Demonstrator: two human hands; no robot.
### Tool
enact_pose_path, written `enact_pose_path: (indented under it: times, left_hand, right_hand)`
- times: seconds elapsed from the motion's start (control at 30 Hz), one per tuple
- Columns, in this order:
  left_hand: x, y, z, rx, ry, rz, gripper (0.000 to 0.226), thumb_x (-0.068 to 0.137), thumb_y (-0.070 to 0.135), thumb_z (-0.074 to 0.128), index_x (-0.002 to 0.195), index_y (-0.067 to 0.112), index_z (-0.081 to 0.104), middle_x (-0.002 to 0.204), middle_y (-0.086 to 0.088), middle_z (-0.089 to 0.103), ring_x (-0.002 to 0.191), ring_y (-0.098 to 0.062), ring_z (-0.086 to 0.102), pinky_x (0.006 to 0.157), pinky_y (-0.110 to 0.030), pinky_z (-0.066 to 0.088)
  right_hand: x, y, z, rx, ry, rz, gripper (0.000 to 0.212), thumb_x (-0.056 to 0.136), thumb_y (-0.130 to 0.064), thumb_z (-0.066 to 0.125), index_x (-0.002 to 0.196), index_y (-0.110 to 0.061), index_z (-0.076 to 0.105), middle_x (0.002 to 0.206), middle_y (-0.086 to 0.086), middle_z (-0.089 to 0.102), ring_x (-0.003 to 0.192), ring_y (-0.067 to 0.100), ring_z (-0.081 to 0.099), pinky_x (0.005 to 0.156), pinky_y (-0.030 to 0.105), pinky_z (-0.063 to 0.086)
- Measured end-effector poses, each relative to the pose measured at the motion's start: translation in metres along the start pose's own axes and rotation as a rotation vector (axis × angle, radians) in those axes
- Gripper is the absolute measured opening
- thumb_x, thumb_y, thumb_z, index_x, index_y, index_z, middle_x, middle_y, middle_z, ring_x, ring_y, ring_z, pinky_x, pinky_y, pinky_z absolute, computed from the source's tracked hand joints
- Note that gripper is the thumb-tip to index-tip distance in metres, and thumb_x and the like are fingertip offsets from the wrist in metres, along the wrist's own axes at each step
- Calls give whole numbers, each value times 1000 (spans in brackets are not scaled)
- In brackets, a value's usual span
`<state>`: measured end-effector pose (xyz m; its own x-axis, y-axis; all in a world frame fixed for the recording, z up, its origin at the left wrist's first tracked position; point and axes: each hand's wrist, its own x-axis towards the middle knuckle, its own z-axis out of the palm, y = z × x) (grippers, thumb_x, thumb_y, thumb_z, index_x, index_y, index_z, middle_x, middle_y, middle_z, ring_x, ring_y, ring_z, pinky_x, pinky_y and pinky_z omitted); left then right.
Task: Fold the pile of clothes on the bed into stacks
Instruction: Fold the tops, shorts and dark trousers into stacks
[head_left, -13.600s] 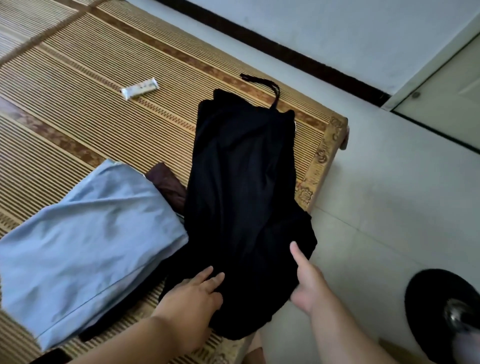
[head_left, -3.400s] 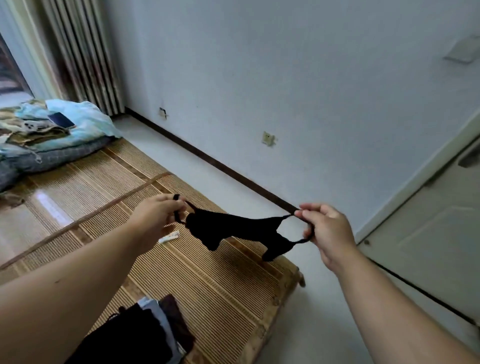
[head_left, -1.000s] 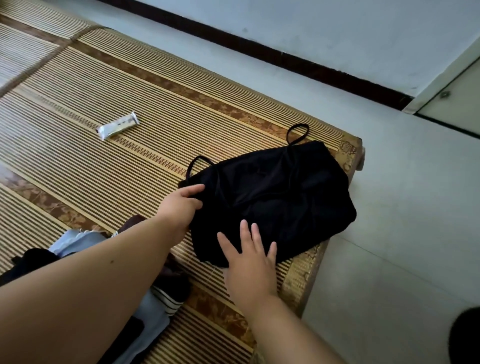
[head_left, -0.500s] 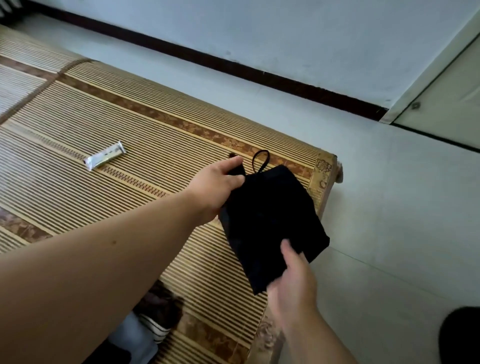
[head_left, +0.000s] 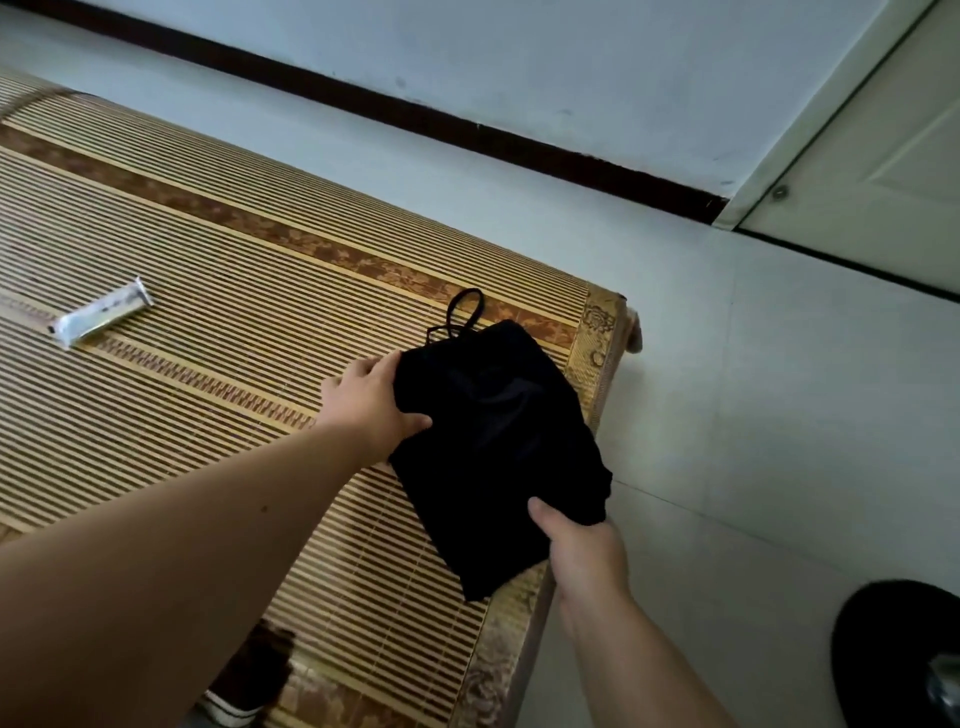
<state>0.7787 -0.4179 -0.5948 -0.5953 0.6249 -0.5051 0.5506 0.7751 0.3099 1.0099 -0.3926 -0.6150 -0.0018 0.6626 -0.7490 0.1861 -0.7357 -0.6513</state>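
Observation:
A black garment (head_left: 493, 441), folded into a narrow packet with thin straps poking out at its far end, lies at the bed's corner on the bamboo mat (head_left: 208, 364). My left hand (head_left: 371, 402) grips the packet's left edge, thumb on top of the cloth. My right hand (head_left: 576, 540) holds the near right end, thumb on top and fingers underneath. That end hangs a little past the bed's edge. A bit of dark and striped clothing (head_left: 249, 686) shows under my left forearm at the bottom.
A small white wrapped packet (head_left: 101, 312) lies on the mat at the left. Pale floor tiles run to the right of the bed, with a door (head_left: 883, 171) at the far right. A round black object (head_left: 904, 654) sits at the bottom right corner.
Over the last second the wide garment was folded into a narrow packet. My right hand went from lying flat on the cloth to gripping its near end.

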Motion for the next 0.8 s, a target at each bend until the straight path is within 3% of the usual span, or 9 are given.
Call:
enact_pose_path:
  times: [0.1,0.2,0.3,0.43,0.47,0.57,0.63,0.7,0.8]
  left_hand:
    - [1,6,3,26,185,9,71,82,48,67,144,37,33,137,-7,36,127,-31,32,101,-45,37]
    - [-24,8,17,-11,328,250,61,85,57,52,141,35,40,139,-2,38,129,-24,28,109,-42,30]
    - [-69,2,44,57,169,583,84,75,75,39,145,28,40,154,-3,32,145,-27,17,118,-47,19]
    - [-100,-10,86,349,-126,715,100,74,79,39,153,33,-2,155,9,-31,141,-20,-35,114,-40,-15]
    - [-103,-12,92,394,-135,682,97,79,74,40,153,32,-8,157,7,-30,141,-22,-32,114,-38,-16]
    - [-108,-13,97,446,-62,593,75,95,50,37,154,29,-4,147,-3,17,129,-27,16,115,-40,16]
    - [-108,-11,91,468,-37,597,64,99,29,34,154,28,-1,134,-3,28,115,-25,29,104,-37,32]
    - [-106,-10,82,464,-49,599,61,99,20,36,153,30,10,129,-3,36,112,-24,36,94,-35,40]
    - [-111,-21,63,280,-142,540,51,93,24,50,140,40,39,128,8,49,118,-15,46,99,-30,42]
  right_hand:
    - [5,-3,-3,-27,93,-84,34,82,-19,76,113,-11,65,91,-3,69,80,13,65,60,22,46]
    - [9,-10,-9,-13,118,-173,56,80,-24,78,130,-16,53,112,-7,63,92,11,63,69,21,46]
    - [14,-26,-8,-59,134,-199,73,82,-16,77,144,-20,40,134,4,53,115,22,56,89,31,45]
    - [20,-35,-8,-246,135,-237,50,84,-12,73,131,-15,55,124,7,61,108,25,61,89,33,48]
    - [20,-35,-9,-270,117,-231,43,84,-13,73,125,-15,59,115,5,65,99,22,63,84,32,49]
    - [20,-34,-13,-378,50,-190,12,85,-19,72,94,-18,64,90,0,69,83,21,65,76,37,52]
    - [17,-30,-20,-435,44,-191,15,86,-22,70,77,-15,61,77,2,67,73,23,63,69,39,51]
    - [10,-26,-28,-462,35,-194,20,86,-23,69,73,-11,60,73,7,65,66,24,58,62,36,46]
    - [-5,-23,-40,-481,-64,-130,11,85,-18,69,83,-11,60,77,6,65,66,20,58,55,30,43]
